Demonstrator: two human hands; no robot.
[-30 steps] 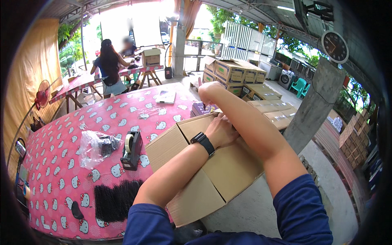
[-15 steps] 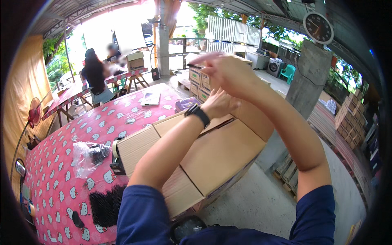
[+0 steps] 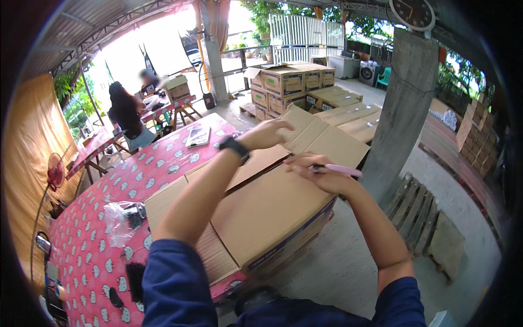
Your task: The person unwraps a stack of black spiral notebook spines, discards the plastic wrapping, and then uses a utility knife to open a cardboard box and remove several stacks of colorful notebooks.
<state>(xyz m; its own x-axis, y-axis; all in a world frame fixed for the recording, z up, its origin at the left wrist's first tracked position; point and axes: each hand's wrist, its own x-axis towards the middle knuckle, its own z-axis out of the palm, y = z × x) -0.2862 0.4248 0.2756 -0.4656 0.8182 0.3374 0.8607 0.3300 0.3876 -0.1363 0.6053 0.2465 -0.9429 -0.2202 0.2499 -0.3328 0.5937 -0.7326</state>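
Observation:
A large cardboard box (image 3: pixel 261 207) lies before me at the pink table's edge. Its two long top flaps are folded in, with a dark gap between them. The far end flap (image 3: pixel 327 136) sticks up and outward, and the near end flap is spread out. My left hand (image 3: pixel 267 134), below a black wristband, hovers by the far end with fingers apart and nothing in them. Over the far end of the long right flap is my right hand (image 3: pixel 313 173), its fingers curled around a slim pink pen-shaped tool (image 3: pixel 343 170).
On the pink patterned table (image 3: pixel 98 229) lie a clear plastic bag with black contents (image 3: pixel 128 218), a black bristly item (image 3: pixel 133 280) and a white booklet (image 3: pixel 199 136). Stacked cartons (image 3: pixel 289 84), a concrete pillar (image 3: pixel 406 103) and a wooden pallet (image 3: pixel 417 212) stand beyond. Two people sit further off.
My hands, crossed high over the box before, have come apart. The right hand has dropped to the right flap with the pink tool; the left has moved left and up. The view has shifted.

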